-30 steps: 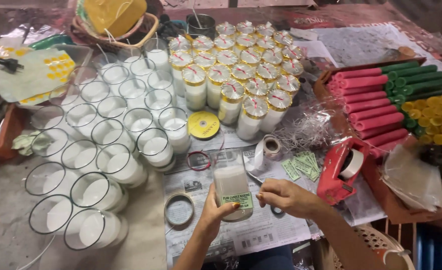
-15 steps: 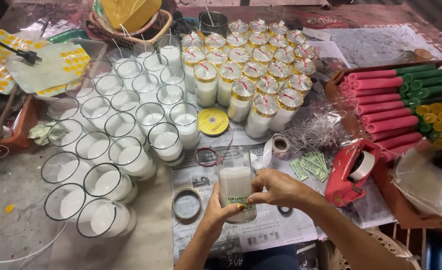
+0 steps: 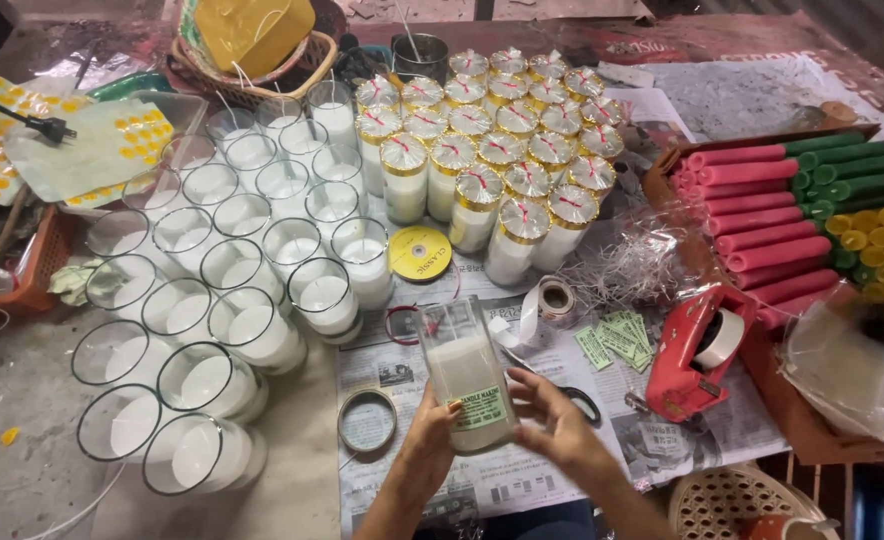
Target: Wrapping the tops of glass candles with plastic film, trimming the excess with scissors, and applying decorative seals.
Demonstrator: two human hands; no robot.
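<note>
I hold a tall glass candle jar [image 3: 465,372], filled with white wax, tilted above the newspaper [image 3: 522,470]. A small green label [image 3: 484,408] sticks to its lower side. My left hand [image 3: 430,440] grips the jar from the left, thumb by the label. The fingers of my right hand [image 3: 560,425] touch the jar's right side at the label. Black-handled scissors [image 3: 574,398] lie just behind my right hand, partly hidden. Loose green labels [image 3: 617,338] lie to the right.
Several open wax-filled jars [image 3: 232,260] crowd the left. Wrapped, gold-banded candles [image 3: 492,150] stand behind. A red tape dispenser [image 3: 690,352], a yellow ribbon spool [image 3: 420,252], a white tape roll [image 3: 547,297] and a lid ring [image 3: 367,420] lie nearby. Pink and green candles [image 3: 762,205] fill a box at right.
The jar has tilted to the left and turned in my hands. My right hand slid from the jar's front down to its right side, which uncovered the scissors.
</note>
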